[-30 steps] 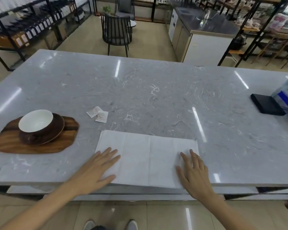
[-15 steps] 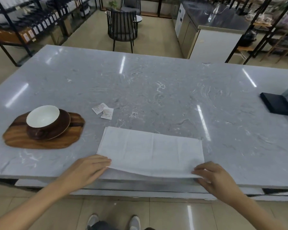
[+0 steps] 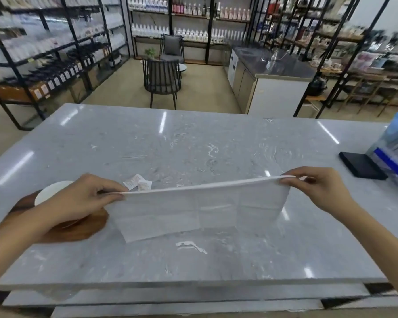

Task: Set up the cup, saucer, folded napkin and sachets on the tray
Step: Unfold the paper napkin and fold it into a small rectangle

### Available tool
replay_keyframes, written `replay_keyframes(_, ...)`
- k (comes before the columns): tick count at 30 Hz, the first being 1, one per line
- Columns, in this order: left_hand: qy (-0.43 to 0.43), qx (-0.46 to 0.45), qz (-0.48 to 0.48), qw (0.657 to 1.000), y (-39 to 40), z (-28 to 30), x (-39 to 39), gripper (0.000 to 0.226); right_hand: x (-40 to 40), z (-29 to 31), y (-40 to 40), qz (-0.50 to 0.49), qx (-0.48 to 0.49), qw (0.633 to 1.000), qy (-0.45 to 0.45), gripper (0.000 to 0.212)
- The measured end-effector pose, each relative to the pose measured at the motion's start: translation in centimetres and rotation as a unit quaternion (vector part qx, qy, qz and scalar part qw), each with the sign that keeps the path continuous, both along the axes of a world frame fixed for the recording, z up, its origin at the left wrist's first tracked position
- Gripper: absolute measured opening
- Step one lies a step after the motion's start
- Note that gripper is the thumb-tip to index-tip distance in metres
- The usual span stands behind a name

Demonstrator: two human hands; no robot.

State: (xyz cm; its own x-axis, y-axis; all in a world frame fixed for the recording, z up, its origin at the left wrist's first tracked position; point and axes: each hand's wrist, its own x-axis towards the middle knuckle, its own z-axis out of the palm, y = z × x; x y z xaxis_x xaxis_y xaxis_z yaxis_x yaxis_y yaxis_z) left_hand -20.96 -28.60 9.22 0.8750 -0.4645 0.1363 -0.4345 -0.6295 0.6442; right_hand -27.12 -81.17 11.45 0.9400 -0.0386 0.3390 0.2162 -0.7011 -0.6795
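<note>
Both hands pinch the top edge of the white napkin (image 3: 200, 212), thumb against fingers: the left hand (image 3: 78, 200) holds its left corner, the right hand (image 3: 317, 187) its right corner. The sheet is lifted off the table (image 3: 216, 260) and hangs stretched between them. Left of the napkin, the left hand partly covers the wooden tray (image 3: 78, 230) with the cup (image 3: 48, 191). Two sachets (image 3: 138, 182) lie just behind the napkin's left end.

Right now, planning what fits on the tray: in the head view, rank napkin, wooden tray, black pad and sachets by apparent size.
1. napkin, held up nearer the camera, so flattered
2. wooden tray, partly hidden by the left hand
3. black pad
4. sachets
</note>
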Motion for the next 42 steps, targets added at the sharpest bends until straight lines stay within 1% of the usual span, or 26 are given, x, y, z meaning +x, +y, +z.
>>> replay_keyframes(3, 0.028, 0.001, -0.020, 0.999, 0.3, 0.5, 0.1, 0.031, 0.8, 1.5, 0.2, 0.017, -0.011, 1.000, 0.008, 0.009)
replay_keyframes(5, 0.028, -0.012, 0.007, 1.000, 0.4, 0.5, 0.3, 0.025, 1.4, 1.9, 0.2, 0.017, -0.033, 0.999, 0.012, 0.013)
replay_keyframes(7, 0.030, -0.044, 0.046, 0.998, 0.5, 0.6, 0.4, 0.017, 1.6, 2.1, 0.4, 0.018, -0.049, 0.999, 0.013, 0.012)
replay_keyframes(9, 0.035, -0.078, 0.076, 0.993, 0.7, 0.8, 0.5, 0.013, 1.7, 2.1, 0.3, 0.024, -0.046, 0.999, 0.011, 0.008)
replay_keyframes(11, 0.034, -0.081, 0.090, 0.992, 0.9, 1.1, 0.5, 0.011, 1.7, 2.0, 0.4, 0.026, -0.042, 0.999, 0.011, 0.010)
replay_keyframes(16, 0.034, -0.080, 0.104, 0.991, 1.1, 2.1, 0.8, 0.019, 1.8, 1.6, 0.8, 0.026, -0.041, 0.999, 0.010, 0.004)
replay_keyframes(17, 0.034, -0.084, 0.106, 0.990, 1.2, 2.2, 0.9, 0.020, 1.7, 1.6, 0.9, 0.030, -0.040, 0.999, 0.008, 0.005)
replay_keyframes(21, 0.048, -0.100, 0.094, 0.989, 1.7, 2.9, 1.4, 0.020, 1.7, 2.0, 0.5, 0.052, 0.002, 0.999, 0.011, 0.006)
replay_keyframes(24, 0.041, -0.103, 0.091, 0.990, 2.0, 3.1, 1.5, 0.016, 1.7, 2.2, 0.3, 0.082, 0.040, 0.996, 0.018, 0.010)
replay_keyframes(28, 0.030, -0.122, 0.093, 0.988, 2.5, 2.8, 1.8, 0.014, 1.4, 2.1, 0.0, 0.092, 0.050, 0.994, 0.043, 0.011)
replay_keyframes(30, 0.033, -0.151, 0.098, 0.983, 2.7, 2.6, 2.0, 0.016, 1.3, 1.9, 0.0, 0.092, 0.057, 0.993, 0.047, 0.012)
replay_keyframes(32, 0.034, -0.205, 0.114, 0.971, 2.9, 2.3, 2.2, 0.018, 1.4, 1.5, -0.1, 0.077, 0.074, 0.993, 0.044, 0.010)
replay_keyframes(34, 0.039, -0.240, 0.125, 0.962, 2.9, 1.8, 2.5, 0.018, 1.5, 0.9, -0.2, 0.066, 0.064, 0.995, 0.049, 0.008)
replay_keyframes(37, 0.056, -0.242, 0.128, 0.960, 2.1, 0.5, 2.7, 0.015, 1.9, 0.0, -0.4, 0.036, 0.033, 0.998, 0.049, 0.010)
replay_keyframes(39, 0.052, -0.245, 0.144, 0.957, 1.7, -0.4, 3.0, 0.014, 2.3, -0.4, -0.3, 0.042, -0.001, 0.997, 0.062, 0.012)
replay_keyframes(42, 0.063, -0.256, 0.151, 0.953, 1.4, -1.1, 3.7, 0.013, 2.6, -0.6, -0.6, 0.042, -0.001, 0.998, 0.057, 0.008)
